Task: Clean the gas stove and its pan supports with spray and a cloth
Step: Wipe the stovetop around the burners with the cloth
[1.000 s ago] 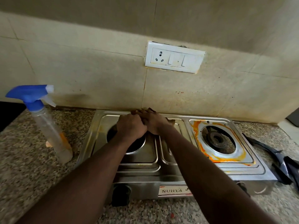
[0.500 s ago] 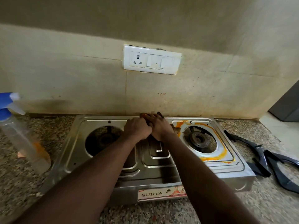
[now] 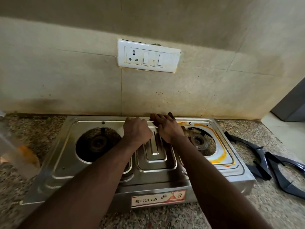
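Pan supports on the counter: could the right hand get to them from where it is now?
Probably yes. The right hand presses a cloth at the back edge of the stove, and the pan supports lie on the counter beside its right end, with nothing standing between.

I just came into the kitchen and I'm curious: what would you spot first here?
The bright orange-yellow stain ringing the right burner of the shiny steel two-burner gas stove jumps out first. Next, at the stove's back middle, the right hand presses a dark cloth, with the left hand curled beside it. Two black metal pan supports lie on the speckled counter to the right.
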